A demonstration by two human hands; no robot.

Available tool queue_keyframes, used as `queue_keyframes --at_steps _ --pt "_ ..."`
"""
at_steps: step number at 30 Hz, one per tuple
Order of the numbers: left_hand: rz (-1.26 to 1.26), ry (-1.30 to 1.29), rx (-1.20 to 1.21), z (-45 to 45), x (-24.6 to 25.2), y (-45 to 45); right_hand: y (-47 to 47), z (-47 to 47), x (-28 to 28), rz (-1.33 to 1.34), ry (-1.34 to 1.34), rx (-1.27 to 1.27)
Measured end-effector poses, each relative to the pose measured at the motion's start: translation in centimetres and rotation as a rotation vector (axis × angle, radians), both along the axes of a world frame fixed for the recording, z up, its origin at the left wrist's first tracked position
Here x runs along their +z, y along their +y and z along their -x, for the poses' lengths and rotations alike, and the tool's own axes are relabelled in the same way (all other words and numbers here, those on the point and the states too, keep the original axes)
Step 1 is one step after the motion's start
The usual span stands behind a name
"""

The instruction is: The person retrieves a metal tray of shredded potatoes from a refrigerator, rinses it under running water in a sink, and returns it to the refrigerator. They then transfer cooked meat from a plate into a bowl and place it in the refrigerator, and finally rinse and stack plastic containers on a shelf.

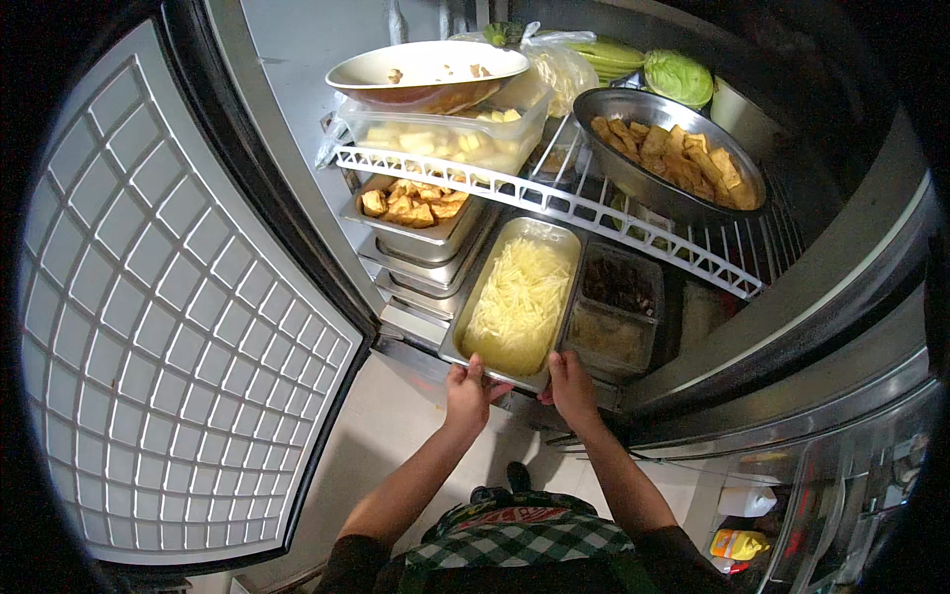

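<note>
A rectangular stainless steel pan [447, 349] holds pale yellow shreds [519, 304] that look like shredded potato, with some liquid at the near end. My left hand [471, 393] grips the pan's near left corner, thumb on the rim and fingers underneath. At the near right corner my right hand [570, 386] holds it the same way. The pan is in the lower part of an open refrigerator, its near end at the front edge. Whether its far end rests on something cannot be told. Left of it stand stacked steel pans [438, 271], the top one filled with fried tofu pieces [412, 202].
The ribbed refrigerator door [185, 319] stands open at left. Above the pan runs a white wire shelf [557, 199] bearing a plastic tub [445, 141], a white oval dish [427, 67], a steel bowl [668, 160] and a cabbage [677, 78]. Clear containers [616, 308] sit to the pan's right.
</note>
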State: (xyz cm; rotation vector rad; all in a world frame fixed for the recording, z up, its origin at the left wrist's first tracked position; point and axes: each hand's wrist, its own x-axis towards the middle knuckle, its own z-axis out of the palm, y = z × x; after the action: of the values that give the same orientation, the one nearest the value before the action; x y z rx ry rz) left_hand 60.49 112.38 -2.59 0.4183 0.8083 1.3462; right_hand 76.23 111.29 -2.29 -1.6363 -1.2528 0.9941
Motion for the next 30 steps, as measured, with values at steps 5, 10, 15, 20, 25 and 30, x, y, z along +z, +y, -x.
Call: queue_keyframes --at_steps 5,10,15,20,25,30 --pt "0.008 0.136 -0.014 -2.0 0.0 3.9 3.7 0.4 0.6 0.146 0.198 -0.194" --pt "0.032 0.178 0.036 -3.0 0.3 6.3 5.6 -0.1 2.2 0.16 0.098 -0.158" --pt "0.07 0.249 0.057 -2.2 -0.3 7.4 6.3 0.7 1.6 0.124 0.253 -0.109" --pt "0.072 0.202 -0.048 -1.6 -0.7 6.8 6.5 -0.7 -0.3 0.129 0.344 -0.118" --pt "0.113 0.382 -0.04 0.9 -3.8 -1.2 1.7 -0.2 -1.8 -0.313 -0.42 -0.064" --pt "0.382 0.915 0.024 4.9 -8.6 -13.4 -5.9 6.7 -7.1 -0.335 -0.538 0.802"
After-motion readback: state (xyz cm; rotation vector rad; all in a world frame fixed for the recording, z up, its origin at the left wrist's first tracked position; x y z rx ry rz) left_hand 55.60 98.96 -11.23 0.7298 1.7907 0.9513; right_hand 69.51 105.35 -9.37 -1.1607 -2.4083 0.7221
